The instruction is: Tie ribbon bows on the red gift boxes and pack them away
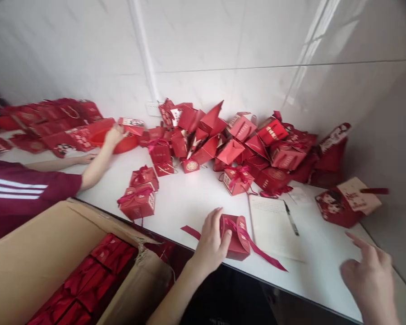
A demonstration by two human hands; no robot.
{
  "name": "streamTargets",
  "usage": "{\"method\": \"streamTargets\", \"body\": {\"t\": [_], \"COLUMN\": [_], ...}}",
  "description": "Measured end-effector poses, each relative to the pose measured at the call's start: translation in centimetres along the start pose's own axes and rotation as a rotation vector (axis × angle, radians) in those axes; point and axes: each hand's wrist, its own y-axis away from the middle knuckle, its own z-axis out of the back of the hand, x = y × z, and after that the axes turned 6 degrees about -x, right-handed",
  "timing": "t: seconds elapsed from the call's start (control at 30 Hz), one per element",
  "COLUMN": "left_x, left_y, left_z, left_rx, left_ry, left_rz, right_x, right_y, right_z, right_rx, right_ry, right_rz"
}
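My left hand (212,241) grips a small red gift box (236,238) near the front edge of the white table (192,205); a dark red ribbon (257,247) trails loose from the box to the right. My right hand (370,275) hovers at the lower right above the table, holding nothing, one finger stretched out and the others loosely curled. A white notepad (274,228) with a black pen (291,218) lies between my two hands.
A heap of red boxes and bags (243,140) lines the wall. Tied boxes (137,201) stand mid-table. An open cardboard carton (37,257) with red boxes sits lower left. A person in a maroon sleeve (27,189) reaches a hand (114,134) to a red basin.
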Motion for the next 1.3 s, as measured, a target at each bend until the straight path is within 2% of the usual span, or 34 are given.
{"method": "streamTargets", "body": {"t": [0.07,0.13,0.2,0.3,0.37,0.47,0.67,0.8,0.9,1.0,1.1,1.3], "left_x": [0.1,0.4,0.9,1.3,1.3,1.3,1.9,2.0,1.9,1.9,2.1,1.7], "left_y": [0.0,0.1,0.2,0.0,-0.3,-0.4,-0.5,-0.9,-1.2,-1.3,-1.1,-0.9], "left_z": [0.3,0.8,1.4,2.7,3.5,4.2,4.1,4.2,4.3,4.3,4.1,4.3], "left_rx": [0.059,0.081,0.027,-0.057,-0.003,0.132,0.29,0.296,0.237,0.199,0.241,0.371], "left_ry": [0.082,0.2,0.284,0.256,0.199,0.175,0.375,0.492,0.519,0.451,0.384,0.402], "left_rz": [0.039,0.088,0.179,0.352,0.412,0.426,0.446,0.465,0.433,0.395,0.403,0.451], "right_x": [0.6,2.4,4.8,8.4,10.2,12.0,12.9,12.6,12.4,12.4,12.3,12.6], "right_y": [0.6,1.2,2.1,3.3,4.0,4.4,4.4,4.1,3.7,3.3,2.9,2.2], "right_z": [-0.1,-0.4,-0.7,-1.6,-2.4,-3.5,-4.7,-4.8,-4.9,-5.1,-5.3,-5.4], "right_rx": [0.093,0.239,0.422,0.663,0.772,0.872,0.961,1.042,1.02,0.989,0.973,0.952], "right_ry": [-0.116,-0.348,-0.531,-0.654,-0.707,-0.746,-0.735,-0.836,-0.957,-1.088,-1.184,-1.381], "right_rz": [-0.074,-0.115,-0.13,-0.124,-0.14,-0.149,-0.176,-0.24,-0.329,-0.459,-0.547,-0.722]}}
